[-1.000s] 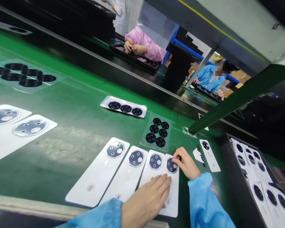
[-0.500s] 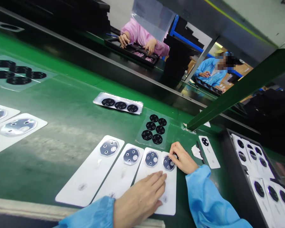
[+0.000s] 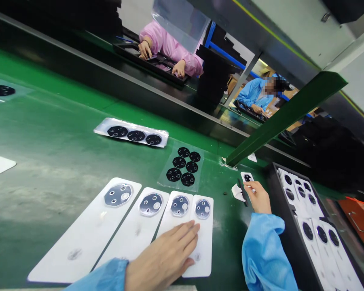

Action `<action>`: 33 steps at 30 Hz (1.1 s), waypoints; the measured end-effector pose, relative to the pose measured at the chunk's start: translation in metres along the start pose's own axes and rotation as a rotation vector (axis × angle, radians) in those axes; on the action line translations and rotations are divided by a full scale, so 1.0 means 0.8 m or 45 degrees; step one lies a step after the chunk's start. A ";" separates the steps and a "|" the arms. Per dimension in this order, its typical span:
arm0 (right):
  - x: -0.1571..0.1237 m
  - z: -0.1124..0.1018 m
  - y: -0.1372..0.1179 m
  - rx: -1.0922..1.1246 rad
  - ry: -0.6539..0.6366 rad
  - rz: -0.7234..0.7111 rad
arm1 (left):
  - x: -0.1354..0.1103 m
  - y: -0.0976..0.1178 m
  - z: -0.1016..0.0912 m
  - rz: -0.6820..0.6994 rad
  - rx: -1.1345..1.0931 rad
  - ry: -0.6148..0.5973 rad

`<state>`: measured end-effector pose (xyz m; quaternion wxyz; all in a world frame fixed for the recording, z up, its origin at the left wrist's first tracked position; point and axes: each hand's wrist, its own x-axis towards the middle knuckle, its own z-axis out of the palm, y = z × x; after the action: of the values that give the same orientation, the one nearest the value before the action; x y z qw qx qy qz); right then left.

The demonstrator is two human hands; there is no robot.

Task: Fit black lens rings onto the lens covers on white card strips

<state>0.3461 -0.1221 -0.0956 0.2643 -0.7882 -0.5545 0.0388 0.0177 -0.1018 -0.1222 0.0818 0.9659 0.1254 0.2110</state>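
Four white back covers (image 3: 87,230) lie side by side on the green belt (image 3: 63,161), camera rings uppermost. The left hand (image 3: 164,258) lies flat with its fingers wide and holding nothing, pressing on the two right-most covers of the row. The right hand (image 3: 259,198) is well apart from the row, its fingers curled and their tips touching a single back cover (image 3: 247,177) just beside the black tray (image 3: 274,178). Whether it grips the piece cannot be told. A white scrap (image 3: 235,192) and a dark stick (image 3: 242,188) lie just beside that hand. A clear sheet of black lens rings (image 3: 183,169) lies beyond the row. Across the line, a person in pink sleeves (image 3: 170,44) handles another tray.
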 end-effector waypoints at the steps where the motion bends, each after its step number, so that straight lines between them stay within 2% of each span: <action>1: -0.002 0.003 -0.006 0.020 -0.038 -0.042 | 0.000 -0.001 -0.001 0.001 -0.001 0.006; 5: -0.012 0.028 -0.034 0.111 -0.189 -0.201 | 0.000 -0.002 -0.001 0.012 -0.020 0.022; 9: -0.023 0.050 -0.047 0.151 -0.123 -0.186 | 0.001 -0.001 0.001 0.016 -0.051 0.010; 12: -0.038 0.050 -0.056 0.203 -0.088 -0.128 | 0.004 -0.001 -0.002 -0.018 -0.101 -0.007; 17: -0.072 0.039 -0.080 0.290 -0.141 -0.111 | 0.013 -0.001 -0.007 -0.074 -0.213 -0.017; 22: -0.067 0.042 -0.073 0.295 -0.118 -0.096 | 0.013 0.003 -0.001 -0.065 -0.155 -0.034; 27: -0.066 0.051 -0.079 0.387 -0.292 -0.200 | 0.009 0.008 0.002 -0.072 -0.111 0.030; 31: -0.082 0.049 -0.097 0.440 -0.187 -0.225 | 0.011 0.008 0.007 -0.129 -0.047 0.130; 33: -0.093 0.051 -0.104 0.636 -0.149 -0.078 | 0.015 0.004 0.014 -0.121 -0.110 0.240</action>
<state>0.2326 -0.1529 -0.1095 0.4192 -0.6776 -0.5657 0.2122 0.0339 -0.1023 -0.1268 0.1211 0.9304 0.1690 0.3019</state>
